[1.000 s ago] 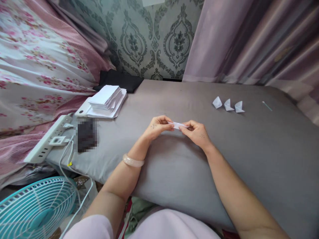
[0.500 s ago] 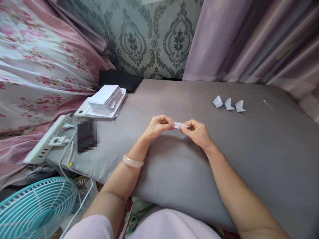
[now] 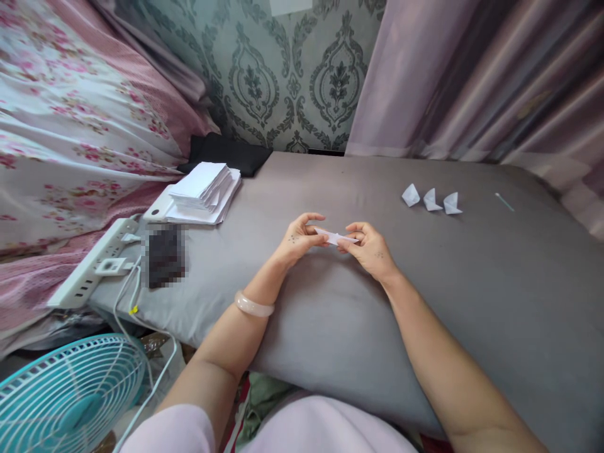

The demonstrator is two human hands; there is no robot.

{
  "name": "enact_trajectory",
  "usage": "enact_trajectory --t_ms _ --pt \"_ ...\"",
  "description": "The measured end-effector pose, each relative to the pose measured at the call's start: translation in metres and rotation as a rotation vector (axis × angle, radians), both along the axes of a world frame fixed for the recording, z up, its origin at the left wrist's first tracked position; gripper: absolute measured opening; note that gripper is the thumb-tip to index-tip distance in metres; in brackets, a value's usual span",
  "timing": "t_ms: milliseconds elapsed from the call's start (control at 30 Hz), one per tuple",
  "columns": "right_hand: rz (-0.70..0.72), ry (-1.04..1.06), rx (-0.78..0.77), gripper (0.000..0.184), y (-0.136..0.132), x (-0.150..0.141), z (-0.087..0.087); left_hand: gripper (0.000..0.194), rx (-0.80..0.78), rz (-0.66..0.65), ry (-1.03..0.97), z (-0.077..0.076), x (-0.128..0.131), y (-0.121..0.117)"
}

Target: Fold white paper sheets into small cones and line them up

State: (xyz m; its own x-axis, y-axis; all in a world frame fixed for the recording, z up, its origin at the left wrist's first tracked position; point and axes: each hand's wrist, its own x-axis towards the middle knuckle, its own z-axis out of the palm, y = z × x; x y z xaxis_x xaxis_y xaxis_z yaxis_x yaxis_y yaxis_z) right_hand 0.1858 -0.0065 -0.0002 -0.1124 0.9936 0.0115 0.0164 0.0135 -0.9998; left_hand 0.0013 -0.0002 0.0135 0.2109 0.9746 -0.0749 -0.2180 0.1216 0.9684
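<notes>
- While the fan [image 3: 78, 402] stands beyond the bed's [image 3: 330, 327] near left corner, any strong draught it sent across could shift loose paper; whether it's running, I cannot tell.
- And here's the cable [image 3: 175, 348], looping down past that same corner, near the left forearm: a backward sweep of the elbow could snag it.
- Now the grip! Left hand [image 3: 298, 240] pinches one end of the small folded paper [image 3: 334, 237], thumb against fingers; right hand [image 3: 370, 250] pinches the other end.
- The paper's up in front of the bed's near edge, towards the middle, and it's slim: uneven pulling could tear it or pop a crease open, and a hard squeeze could crush its middle.
- Over by the far left corner, a knock could slide the uneven stack [image 3: 198, 189] apart.
- Towards the far right, three little folded shapes [image 3: 433, 199] stand close together; a stray sleeve could topple them.
</notes>
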Motion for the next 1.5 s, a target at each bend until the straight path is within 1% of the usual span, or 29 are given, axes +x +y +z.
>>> enact_trajectory --t_ms 100,167,233,300,333,400,500,600,700,833,900,967,1033,1133,1200,1300,1433,1500 --pt "-0.012 0.041 -0.094 0.049 0.000 -0.002 -0.001 0.043 -0.084 0.048 -0.014 -0.003 0.003 0.001" --pt "-0.054 0.091 -0.149 0.047 -0.001 -0.004 -0.002 0.036 -0.154 0.080 -0.073 -0.006 0.006 0.002" --pt "-0.099 0.164 -0.201 0.046 -0.002 -0.007 -0.002 0.027 -0.193 0.084 -0.112 -0.008 0.009 0.002" --pt "-0.129 0.241 -0.249 0.044 -0.004 -0.010 -0.002 0.018 -0.193 0.072 -0.070 -0.009 0.012 0.001" --pt "-0.136 0.272 -0.272 0.044 -0.005 -0.011 -0.001 0.017 -0.186 0.067 -0.031 -0.009 0.013 0.001" --pt "-0.139 0.322 -0.313 0.041 -0.007 -0.013 0.002 0.023 -0.169 0.067 0.036 -0.007 0.013 0.000" --pt "-0.075 0.367 -0.391 0.035 -0.009 -0.012 0.007 0.027 -0.162 0.048 0.073 -0.002 0.011 -0.003" --pt "0.060 0.353 -0.477 0.026 -0.011 -0.009 0.012 0.029 -0.171 0.002 0.088 0.003 0.007 -0.004" --pt "0.180 0.307 -0.530 0.025 -0.012 -0.006 0.013 0.032 -0.159 -0.049 0.105 0.005 0.004 -0.004" --pt "0.326 0.259 -0.522 0.031 -0.014 -0.004 0.014 0.034 -0.104 -0.106 0.134 0.005 0.001 -0.004" --pt "0.371 0.227 -0.504 0.033 -0.015 -0.005 0.014 0.032 -0.099 -0.125 0.129 0.005 0.001 -0.005" --pt "0.362 0.192 -0.468 0.034 -0.015 -0.007 0.014 0.030 -0.118 -0.119 0.116 0.004 0.002 -0.005" --pt "0.320 0.152 -0.422 0.036 -0.016 -0.010 0.014 0.032 -0.120 -0.091 0.132 0.002 0.003 -0.005" --pt "0.254 0.089 -0.374 0.039 -0.019 -0.014 0.014 0.041 -0.058 -0.058 0.194 -0.002 0.005 -0.005" --pt "0.229 0.068 -0.358 0.040 -0.021 -0.016 0.014 0.043 0.001 -0.061 0.191 -0.004 0.007 -0.005" --pt "0.238 0.088 -0.366 0.037 -0.023 -0.017 0.014 0.042 0.055 -0.058 0.133 -0.005 0.007 -0.004" --pt "0.297 0.111 -0.430 0.028 -0.024 -0.015 0.018 0.042 0.057 0.011 0.119 -0.001 0.005 -0.003" --pt "0.290 0.082 -0.430 0.024 -0.024 -0.015 0.020 0.042 0.064 0.031 0.123 0.001 0.004 -0.003"
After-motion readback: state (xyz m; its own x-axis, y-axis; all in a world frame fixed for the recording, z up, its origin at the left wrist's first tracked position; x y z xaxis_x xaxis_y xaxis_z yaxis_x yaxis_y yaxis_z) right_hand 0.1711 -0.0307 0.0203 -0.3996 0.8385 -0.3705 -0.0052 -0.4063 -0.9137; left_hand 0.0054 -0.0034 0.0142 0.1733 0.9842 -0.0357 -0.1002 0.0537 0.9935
